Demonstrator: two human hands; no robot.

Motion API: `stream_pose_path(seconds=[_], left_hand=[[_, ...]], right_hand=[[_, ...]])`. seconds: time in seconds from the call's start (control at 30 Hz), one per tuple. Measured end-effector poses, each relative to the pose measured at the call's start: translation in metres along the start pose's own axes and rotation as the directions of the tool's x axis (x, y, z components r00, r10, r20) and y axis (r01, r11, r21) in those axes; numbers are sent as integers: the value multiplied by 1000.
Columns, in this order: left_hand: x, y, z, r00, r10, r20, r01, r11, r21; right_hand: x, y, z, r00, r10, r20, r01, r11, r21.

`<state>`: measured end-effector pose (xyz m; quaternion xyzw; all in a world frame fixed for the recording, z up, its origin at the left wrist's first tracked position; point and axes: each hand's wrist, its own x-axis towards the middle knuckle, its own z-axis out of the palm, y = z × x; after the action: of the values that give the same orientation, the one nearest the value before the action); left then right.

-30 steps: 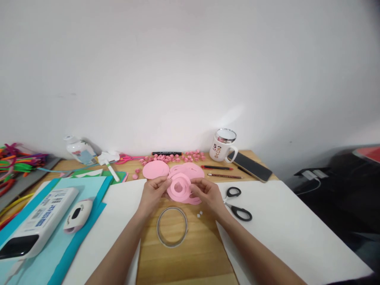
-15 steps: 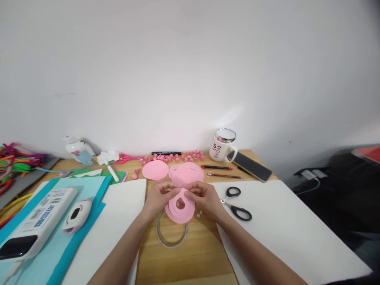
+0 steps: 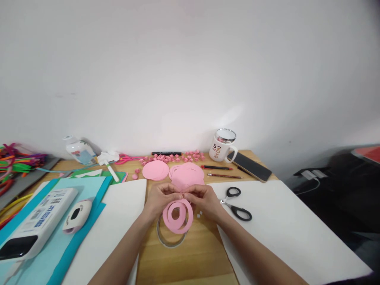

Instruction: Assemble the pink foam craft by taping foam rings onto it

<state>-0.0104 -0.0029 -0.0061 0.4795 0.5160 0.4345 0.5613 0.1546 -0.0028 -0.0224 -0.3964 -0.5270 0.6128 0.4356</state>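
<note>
Both my left hand (image 3: 162, 198) and my right hand (image 3: 202, 198) pinch the top of a pink paper spiral (image 3: 166, 219), thumbs meeting in the middle. The spiral's loops hang loose below the fingers, with gaps between the turns. Behind and beneath it, a roll of tape (image 3: 170, 244) lies flat on the wooden table (image 3: 184, 265). Just beyond my fingertips are pink paper circles (image 3: 187, 174), some with cut lines, and another stack of plain pink circles (image 3: 154, 170). Two tiny white bits (image 3: 198, 215) lie beside my right hand.
Black-handled scissors (image 3: 237, 206) rest at the right on white paper (image 3: 282, 229). Behind stand a white mug (image 3: 221, 146), a phone (image 3: 252, 166), pencils (image 3: 225, 175) and rolled pink pieces (image 3: 166, 158). A white device (image 3: 41, 217) and a small cutter-like gadget (image 3: 77, 215) lie left on blue sheets.
The spiral's turns have come apart and dropped lower, opening gaps between the loops. My fingertips have shifted slightly down toward me, staying together.
</note>
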Motion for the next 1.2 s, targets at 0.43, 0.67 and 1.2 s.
stream_pose_path(seconds=[0.43,0.67,1.2], left_hand=[[-2,6,0,999,-24,48,24,1000,-10],[-2,4,2,998,-34,59,35,999,-6],[-1,1,2,997,-51,58,52,998,-22]], right_hand=[[1,-1,-4,998,9,55,-11,999,50],[0,0,-2,996,37,86,-49,989,141],[2,1,-1,999,35,20,-36,997,69]])
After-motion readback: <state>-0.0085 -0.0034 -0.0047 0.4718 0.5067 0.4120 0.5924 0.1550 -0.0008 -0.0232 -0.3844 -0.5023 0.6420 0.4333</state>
